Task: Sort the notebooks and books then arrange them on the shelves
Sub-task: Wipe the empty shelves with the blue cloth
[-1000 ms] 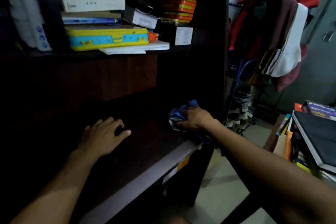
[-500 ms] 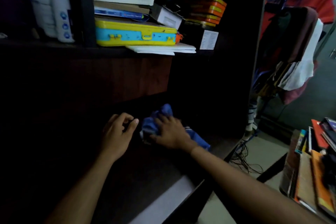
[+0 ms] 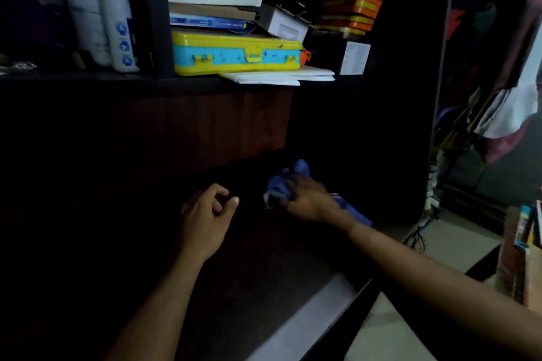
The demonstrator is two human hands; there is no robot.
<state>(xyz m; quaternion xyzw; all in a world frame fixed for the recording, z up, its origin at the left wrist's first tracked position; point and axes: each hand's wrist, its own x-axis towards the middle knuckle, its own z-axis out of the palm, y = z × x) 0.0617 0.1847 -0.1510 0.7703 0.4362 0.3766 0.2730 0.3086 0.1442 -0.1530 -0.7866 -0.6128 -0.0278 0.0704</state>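
- Nearest: both forearms reach fwd into the lower shelf, its pale front edge running diagonally below them. The board looks bare where I can see it, tho it's very dark in there.
- My left hand sits over the shelf board, fingers loosely curled, thumb tip near the index, holding nothing. Can't tell if it rests on the wood or hovers just above. My guess: it's parked there as a brace while the other hand works.
- My right hand, a bit further in & to the right, grips a crumpled blue cloth, fingers wrapped over the bundle, pressing it down to the board; a tail of cloth shows behind the wrist. I read this as wiping the shelf before anything goes on it, i.e. prep, so sorting proper is barely started.
- To the right, off the shelf unit: the books wait in a stack at the frame edge, well apart from both hands. Notebooks not distinguishable from here.
- Further back & up: the upper shelf carries a yellow-and-blue case with flat boxes & a thin book stacked on it, white papers sticking out beneath, orange tins to the right.
- Farthest right: clothes hang on a rack, not part of the job.
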